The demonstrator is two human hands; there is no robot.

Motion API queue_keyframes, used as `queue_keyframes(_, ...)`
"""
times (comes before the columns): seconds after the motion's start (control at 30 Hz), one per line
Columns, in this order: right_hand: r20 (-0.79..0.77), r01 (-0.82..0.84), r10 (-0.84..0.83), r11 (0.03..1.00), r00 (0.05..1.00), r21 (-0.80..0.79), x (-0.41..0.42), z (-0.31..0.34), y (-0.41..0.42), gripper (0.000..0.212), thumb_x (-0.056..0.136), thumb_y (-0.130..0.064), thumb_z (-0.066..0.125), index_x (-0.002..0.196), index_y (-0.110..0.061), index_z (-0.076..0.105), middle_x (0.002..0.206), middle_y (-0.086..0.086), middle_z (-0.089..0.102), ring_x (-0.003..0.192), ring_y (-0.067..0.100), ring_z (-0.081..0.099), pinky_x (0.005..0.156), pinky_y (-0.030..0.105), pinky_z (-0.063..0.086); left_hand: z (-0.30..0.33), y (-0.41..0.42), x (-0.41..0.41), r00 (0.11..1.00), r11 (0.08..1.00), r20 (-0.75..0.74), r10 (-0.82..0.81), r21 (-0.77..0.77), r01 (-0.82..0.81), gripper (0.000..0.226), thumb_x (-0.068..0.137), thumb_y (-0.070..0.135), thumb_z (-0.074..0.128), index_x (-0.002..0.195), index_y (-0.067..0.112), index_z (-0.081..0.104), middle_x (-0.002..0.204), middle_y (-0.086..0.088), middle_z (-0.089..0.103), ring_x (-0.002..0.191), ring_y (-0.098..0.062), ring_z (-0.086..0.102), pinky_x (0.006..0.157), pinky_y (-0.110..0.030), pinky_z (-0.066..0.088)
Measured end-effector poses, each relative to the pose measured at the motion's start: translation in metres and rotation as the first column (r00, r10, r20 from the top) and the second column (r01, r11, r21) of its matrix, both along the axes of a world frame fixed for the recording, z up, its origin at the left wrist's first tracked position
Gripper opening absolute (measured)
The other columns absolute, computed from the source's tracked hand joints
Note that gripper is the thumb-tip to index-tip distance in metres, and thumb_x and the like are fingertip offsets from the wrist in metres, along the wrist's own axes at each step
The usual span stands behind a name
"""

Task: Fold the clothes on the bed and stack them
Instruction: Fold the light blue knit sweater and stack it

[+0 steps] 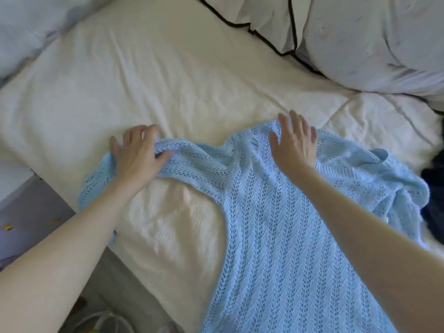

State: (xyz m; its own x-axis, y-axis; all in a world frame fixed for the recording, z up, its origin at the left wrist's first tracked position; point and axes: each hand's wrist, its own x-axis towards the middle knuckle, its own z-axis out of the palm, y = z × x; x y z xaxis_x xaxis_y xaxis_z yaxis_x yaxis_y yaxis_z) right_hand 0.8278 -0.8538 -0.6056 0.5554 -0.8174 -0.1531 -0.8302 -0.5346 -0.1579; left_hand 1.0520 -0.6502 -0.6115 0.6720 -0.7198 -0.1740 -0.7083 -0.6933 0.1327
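Note:
A light blue open-knit garment lies spread on the cream bed, its body running toward the near edge and a sleeve stretching to the left. My left hand rests flat on that sleeve, fingers extended, thumb on the knit. With straight, spread fingers, my right hand presses on the garment's far edge near the shoulder. The garment's right side is bunched in folds.
A dark navy piece of clothing lies at the right edge beside the blue knit. White pillows with black piping fill the far right, and a pale duvet is heaped at the far left. The bed's edge and floor are at lower left.

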Motion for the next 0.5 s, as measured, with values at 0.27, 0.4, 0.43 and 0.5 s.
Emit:
queue_keyframes(0.27,0.060,-0.138,0.131,0.980,0.990,0.142,-0.009,-0.021,0.136,0.052,0.097,-0.041,0.040,0.142,-0.016,0.041,0.151,0.012,0.034,0.141,0.030,0.028,0.114,0.057,0.011,0.014,0.069,-0.005,0.961,0.942,-0.027,0.274,-0.194,-0.274,0.052,0.085,0.022,0.066,0.129,0.004,0.045,0.127,-0.022,0.047,0.119,-0.041,0.042,0.093,-0.053,0.035)
queue_keyframes(0.4,-0.076,-0.132,0.162,0.945,0.984,0.299,-0.006,-0.039,0.138,0.060,0.098,-0.051,0.017,0.151,-0.027,0.002,0.160,0.001,0.001,0.146,0.018,-0.007,0.114,0.049,-0.013,0.020,0.090,-0.016,0.888,0.878,-0.072,0.454,-0.130,-0.460,0.025,0.090,0.018,0.058,0.105,-0.001,0.053,0.108,-0.022,0.052,0.103,-0.039,0.047,0.076,-0.046,0.038)
queue_keyframes(0.43,-0.063,-0.137,0.165,0.938,0.984,0.318,-0.005,-0.039,0.135,0.060,0.098,-0.051,0.017,0.151,-0.027,0.002,0.160,0.000,-0.001,0.146,0.017,-0.008,0.114,0.048,-0.013,0.025,0.093,-0.018,0.875,0.866,-0.099,0.474,-0.125,-0.484,0.021,0.091,0.018,0.056,0.101,0.000,0.053,0.102,-0.020,0.054,0.096,-0.037,0.049,0.072,-0.043,0.037)
queue_keyframes(0.5,0.057,-0.135,0.123,0.915,0.991,0.381,-0.007,-0.028,0.131,0.058,0.100,-0.047,0.024,0.151,-0.025,0.009,0.160,0.000,0.005,0.147,0.016,-0.002,0.115,0.044,-0.010,0.038,0.093,-0.025,0.877,0.874,-0.166,0.452,-0.114,-0.472,0.017,0.092,0.020,0.054,0.095,0.004,0.052,0.086,-0.014,0.055,0.082,-0.034,0.050,0.066,-0.036,0.033)
